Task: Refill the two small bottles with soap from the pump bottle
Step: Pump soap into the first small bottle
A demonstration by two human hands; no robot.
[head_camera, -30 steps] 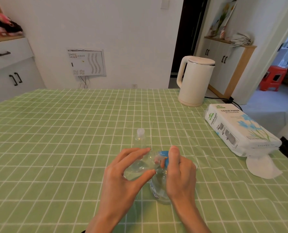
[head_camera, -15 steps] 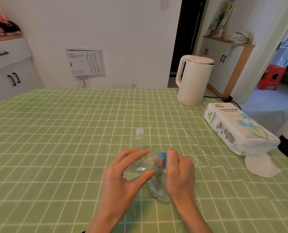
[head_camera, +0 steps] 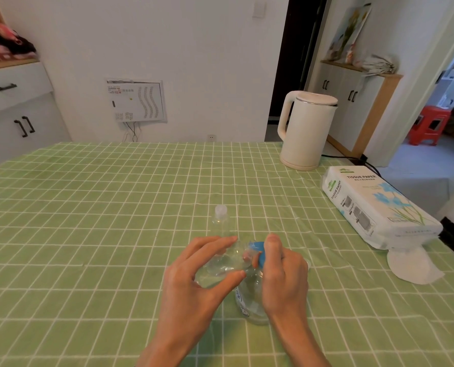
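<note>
**Soap refill: thin, slick plastic in both hands**

Your clear plastic pump bottle [head_camera: 249, 295] stands upright on the green checked tablecloth [head_camera: 88, 221], and everything here is placed from it. Your left hand [head_camera: 194, 282] holds a small clear plastic bottle [head_camera: 225, 260] tilted on its side just left of the pump bottle's top. Its mouth is turned towards the blue pump head [head_camera: 259, 254]. Your thumb underneath and your fingers on top pinch its body, and the fingers are slightly spread rather than clenched.

Expect this bottle to be very light and thin-walled. A hard squeeze will likely buckle it, and any soap on the outside will make it slippery. Take it round the middle of the body, firmly but gently, so that the mouth sits steady at the nozzle.

Your right hand [head_camera: 284, 274] arches over the pump bottle from its right, with the fingers curled round the pump head and the forefinger on top. The pump bottle looks stiffer and heavier, but an off-centre push could tip it, so press straight down. Whether soap is flowing cannot be told.

A second small clear bottle with a pale cap [head_camera: 220, 218] stands upright just beyond the pump bottle, apart from both hands. A white electric kettle [head_camera: 305, 131] and a white tissue pack [head_camera: 374, 205] sit well beyond it, to its right.
</note>
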